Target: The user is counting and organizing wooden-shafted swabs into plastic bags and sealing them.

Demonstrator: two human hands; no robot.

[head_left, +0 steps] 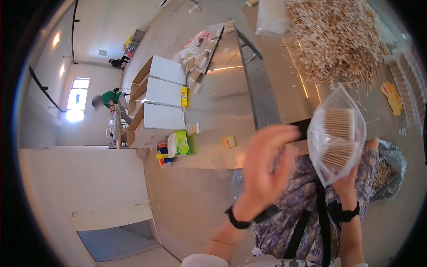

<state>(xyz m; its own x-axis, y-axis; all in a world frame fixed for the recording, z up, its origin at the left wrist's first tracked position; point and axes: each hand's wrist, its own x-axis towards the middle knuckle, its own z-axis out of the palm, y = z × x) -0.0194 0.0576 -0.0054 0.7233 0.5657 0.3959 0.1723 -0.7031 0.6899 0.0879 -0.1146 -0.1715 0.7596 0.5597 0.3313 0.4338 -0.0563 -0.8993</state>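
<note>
Clear bag (pixel 316 144) with two stacks of sticks (pixel 337 125), right fingers (pixel 356 168) clamped on it, left fingers (pixel 288 166) apart

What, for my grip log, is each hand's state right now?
Left hand: blurred, open with fingers curved, nothing seen in it.
Right hand: closed, holding the clear bag of thin sticks.

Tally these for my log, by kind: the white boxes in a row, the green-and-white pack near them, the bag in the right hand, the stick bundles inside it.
White cardboard boxes: 3
Green-and-white soft pack: 1
Clear plastic bag in right hand: 1
Bundles of thin tan sticks: 2
Total: 7
</note>
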